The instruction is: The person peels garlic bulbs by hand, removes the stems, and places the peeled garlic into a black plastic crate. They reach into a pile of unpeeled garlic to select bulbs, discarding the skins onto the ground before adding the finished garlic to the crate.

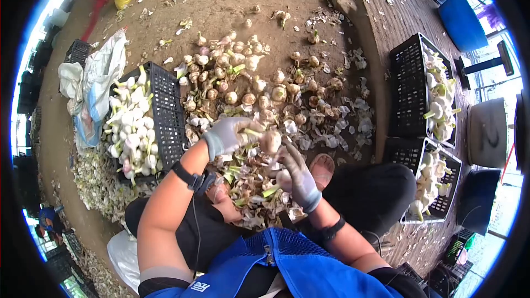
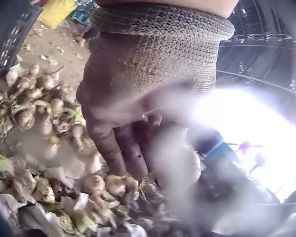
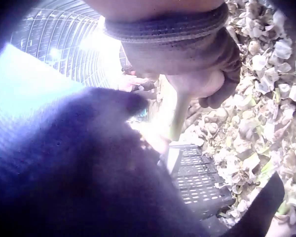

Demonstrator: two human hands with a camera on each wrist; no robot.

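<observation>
In the head view my gloved left hand grips a garlic bulb by its short stem. That bulb hangs over the heap of peelings between my feet. From the other side, the fingertips of my gloved right hand reach up to the same bulb. A second, whiter garlic bulb is held in the right palm, its pale green stem sticking out in the right wrist view. Blur covers part of the left wrist view, where the left hand's fingers curl downward.
Unpeeled garlic bulbs lie spread on the dirt floor ahead. A black crate of white garlic stands at left, with a plastic sack behind it. At right are two more filled crates. Loose skins cover the ground between the feet.
</observation>
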